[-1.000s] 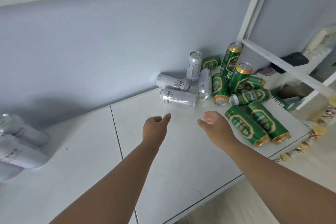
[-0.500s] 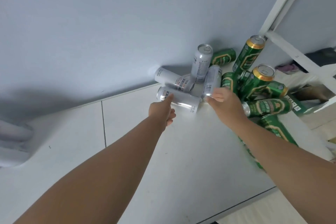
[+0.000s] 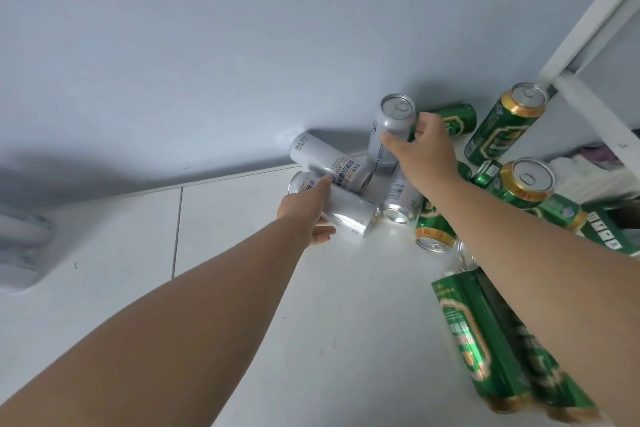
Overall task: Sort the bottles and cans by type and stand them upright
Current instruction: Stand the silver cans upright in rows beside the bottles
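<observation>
A heap of silver and green cans sits against the wall on the white counter (image 3: 242,288). My left hand (image 3: 308,211) wraps around a silver can lying on its side (image 3: 349,215), thumb under it. Behind that one lies a second silver can (image 3: 329,166). My right hand (image 3: 422,146) closes on an upright silver can (image 3: 391,125) at the wall, fingers on both its sides. Another silver can (image 3: 401,198) lies under my right forearm. Two green cans (image 3: 502,125) (image 3: 523,184) stand upright to the right, and several green cans (image 3: 478,336) lie flat.
Blurred silver cans (image 3: 20,239) rest at the far left of the counter. A white frame (image 3: 588,35) rises at the right with clutter behind it. The grey wall (image 3: 242,45) runs directly behind the heap.
My left hand has closed around the nearest lying silver can. My right hand has moved up and back from the lying can onto the upright silver one. The camera has come closer.
</observation>
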Available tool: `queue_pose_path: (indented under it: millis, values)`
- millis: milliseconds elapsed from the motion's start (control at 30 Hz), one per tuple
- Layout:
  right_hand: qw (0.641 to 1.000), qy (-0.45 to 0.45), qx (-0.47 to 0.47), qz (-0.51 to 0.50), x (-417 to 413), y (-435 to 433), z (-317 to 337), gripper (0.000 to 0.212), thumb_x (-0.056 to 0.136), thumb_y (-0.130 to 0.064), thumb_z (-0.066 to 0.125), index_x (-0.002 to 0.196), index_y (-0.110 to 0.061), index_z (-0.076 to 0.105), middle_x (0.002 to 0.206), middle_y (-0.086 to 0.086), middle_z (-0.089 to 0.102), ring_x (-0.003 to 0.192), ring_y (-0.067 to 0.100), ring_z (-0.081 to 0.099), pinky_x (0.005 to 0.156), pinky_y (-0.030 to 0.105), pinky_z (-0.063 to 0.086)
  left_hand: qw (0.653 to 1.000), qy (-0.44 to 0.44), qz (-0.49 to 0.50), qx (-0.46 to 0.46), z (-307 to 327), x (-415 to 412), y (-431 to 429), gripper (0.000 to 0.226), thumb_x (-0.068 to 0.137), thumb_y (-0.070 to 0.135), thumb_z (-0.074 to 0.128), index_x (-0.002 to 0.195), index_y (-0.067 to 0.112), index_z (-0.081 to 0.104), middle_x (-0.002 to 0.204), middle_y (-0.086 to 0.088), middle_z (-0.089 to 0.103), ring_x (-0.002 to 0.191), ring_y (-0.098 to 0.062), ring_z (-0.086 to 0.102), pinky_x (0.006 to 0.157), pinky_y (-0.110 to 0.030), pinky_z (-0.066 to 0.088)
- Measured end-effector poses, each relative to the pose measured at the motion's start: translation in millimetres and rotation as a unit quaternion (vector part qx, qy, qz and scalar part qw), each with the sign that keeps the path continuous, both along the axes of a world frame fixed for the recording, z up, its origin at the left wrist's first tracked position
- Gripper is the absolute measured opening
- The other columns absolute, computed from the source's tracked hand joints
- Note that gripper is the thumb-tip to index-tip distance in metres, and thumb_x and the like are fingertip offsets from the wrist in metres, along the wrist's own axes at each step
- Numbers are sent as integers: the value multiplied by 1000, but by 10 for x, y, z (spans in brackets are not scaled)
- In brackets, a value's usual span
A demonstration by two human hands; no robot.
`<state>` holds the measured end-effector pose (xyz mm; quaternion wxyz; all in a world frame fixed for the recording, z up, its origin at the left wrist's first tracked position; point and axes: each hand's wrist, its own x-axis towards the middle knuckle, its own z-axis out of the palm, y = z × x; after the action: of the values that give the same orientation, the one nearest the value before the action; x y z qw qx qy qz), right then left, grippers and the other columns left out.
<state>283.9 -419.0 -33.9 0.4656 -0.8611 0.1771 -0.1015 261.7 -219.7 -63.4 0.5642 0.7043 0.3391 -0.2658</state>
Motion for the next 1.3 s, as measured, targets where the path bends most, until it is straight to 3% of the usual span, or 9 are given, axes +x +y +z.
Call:
queue_pose_path:
  millis: [100, 233, 367, 533, 733, 967, 1133, 1233, 1300]
  values:
    - [1000, 4, 1, 6, 118, -28, -83, 55, 77, -46, 77, 117, -13, 58, 111, 2, 64, 97, 19, 62, 72, 27, 45, 1000, 9, -4, 22, -6, 64, -58, 56, 77, 66, 74, 92, 15, 57, 97, -13, 72, 70, -28, 77, 65, -40, 65]
    - [1000, 14, 12, 10, 187, -21, -140, 61, 75, -48, 79, 119, -14, 55, 112, 2, 63, 99, 20, 61, 84, 37, 51, 999, 6, 5, 33, -11, 125, -102, 50, 82, 59, 74, 88, 14, 54, 88, -13, 70, 77, -29, 76, 70, -40, 64]
    - [999, 39, 5, 21, 203, -36, -248, 62, 72, -42, 83, 117, -12, 54, 112, 4, 62, 100, 23, 62, 83, 37, 51, 999, 4, 20, 42, -33, 136, -118, 48, 82, 57, 75, 88, 14, 55, 87, -13, 71, 74, -28, 75, 69, -39, 64]
    - [984, 85, -152, 21, 257, -61, -301, 72, 68, -52, 81, 121, -13, 52, 113, 6, 66, 108, 32, 62, 98, 44, 39, 998, -11, 50, 31, -59, 111, -91, 44, 80, 54, 76, 91, 16, 57, 92, -11, 72, 79, -26, 76, 69, -37, 65]
    - [969, 100, -224, 27, 332, -87, -449, 76, 57, -65, 81, 111, -18, 59, 106, 7, 69, 110, 31, 61, 109, 49, 36, 996, -48, 74, 17, -5, 71, 4, 36, 82, 50, 77, 91, 20, 59, 92, -4, 73, 78, -22, 75, 75, -37, 64]
    - [977, 68, -199, 30, 315, -93, -499, 70, 60, -59, 87, 109, -15, 63, 106, 10, 70, 112, 33, 60, 114, 50, 31, 990, -106, 94, 18, 42, 25, 105, 43, 75, 53, 81, 95, 18, 64, 94, -3, 74, 79, -25, 77, 81, -37, 64]
    - [989, 48, -137, 20, 283, -68, -434, 67, 62, -54, 87, 108, -13, 62, 102, 6, 72, 106, 30, 64, 123, 46, 18, 982, -158, 101, 10, 131, 24, 192, 56, 68, 55, 82, 105, 15, 69, 97, -1, 77, 79, -19, 76, 82, -38, 64]
    - [995, 48, -82, 18, 229, -46, -327, 68, 55, -55, 84, 107, -17, 60, 101, 3, 69, 105, 33, 62, 102, 48, 48, 976, -195, 92, 11, 244, 35, 216, 48, 66, 53, 82, 97, 18, 72, 91, 1, 78, 87, -19, 76, 86, -43, 63]
    - [997, 52, -62, 17, 172, -11, -232, 67, 56, -49, 86, 110, -19, 59, 105, 2, 68, 104, 32, 62, 86, 43, 55, 973, -214, 80, 17, 308, 33, 235, 48, 62, 54, 82, 95, 21, 73, 89, 5, 77, 88, -16, 75, 88, -43, 62]
